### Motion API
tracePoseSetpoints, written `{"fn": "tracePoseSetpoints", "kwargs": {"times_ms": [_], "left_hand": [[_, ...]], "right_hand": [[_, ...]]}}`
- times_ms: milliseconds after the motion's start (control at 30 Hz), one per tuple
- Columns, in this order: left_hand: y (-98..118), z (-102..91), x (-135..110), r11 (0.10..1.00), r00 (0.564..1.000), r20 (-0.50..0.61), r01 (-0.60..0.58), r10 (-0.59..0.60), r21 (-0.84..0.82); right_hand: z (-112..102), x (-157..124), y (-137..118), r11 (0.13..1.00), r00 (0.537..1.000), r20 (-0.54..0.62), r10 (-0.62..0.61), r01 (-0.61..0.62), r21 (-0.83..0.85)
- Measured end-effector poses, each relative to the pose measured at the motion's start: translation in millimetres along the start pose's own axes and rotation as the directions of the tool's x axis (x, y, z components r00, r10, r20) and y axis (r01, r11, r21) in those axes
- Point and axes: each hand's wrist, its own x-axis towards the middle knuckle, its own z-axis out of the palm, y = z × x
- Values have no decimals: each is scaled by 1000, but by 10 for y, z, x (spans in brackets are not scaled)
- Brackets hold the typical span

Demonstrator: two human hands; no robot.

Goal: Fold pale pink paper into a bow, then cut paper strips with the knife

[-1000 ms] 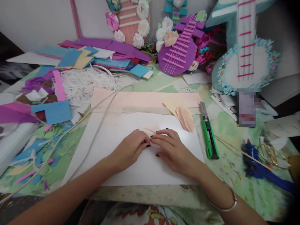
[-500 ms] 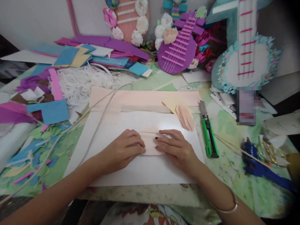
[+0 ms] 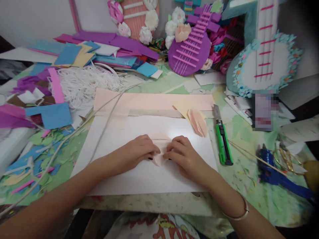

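Observation:
A small piece of pale peach paper (image 3: 159, 151) lies over the white board (image 3: 117, 179), its near edge curling up between my hands. My left hand (image 3: 139, 151) pinches its left side with curled fingers. On the opposite side my right hand (image 3: 181, 154) grips it, fingers bent and thumb underneath. Beyond them, a folded peach petal-like paper (image 3: 197, 122) rests on a yellow paper piece (image 3: 181, 108). A long peach paper strip (image 3: 149, 101) spans the board's far edge. Right of the board lies a green utility knife (image 3: 222, 141), blade pointing away.
A grey cord (image 3: 74, 134) crosses the board's left part. Paper scraps (image 3: 32, 162) and shredded white strands (image 3: 87, 83) cover the left side. A blue glue gun (image 3: 274, 176) lies at right. Behind stand a purple paper instrument (image 3: 189, 51) and a teal one (image 3: 264, 63).
My hands have drawn closer together, and the peach paper between them has gone from nearly flat to buckled and curled. My right fingers have bent inward.

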Motion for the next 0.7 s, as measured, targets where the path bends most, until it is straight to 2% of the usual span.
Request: {"fn": "tracePoseSetpoints", "kwargs": {"times_ms": [100,167,333,500,700], "left_hand": [[67,-37,77,984,987,-9,161,-163,-80],[94,-61,125,972,979,10,201,-202,-123],[104,-69,189,976,979,49,201,-198,-85],[99,-36,172,979,981,32,193,-192,-67],[87,-31,181,981,981,61,188,-186,-40]], "right_hand": [[23,37,-7,998,998,24,60,-61,23],[31,54,-14,991,993,21,119,-120,65],[8,85,-51,950,970,42,240,-244,194],[8,98,-57,936,965,57,254,-261,235],[26,98,-50,942,967,47,250,-254,218]]}}
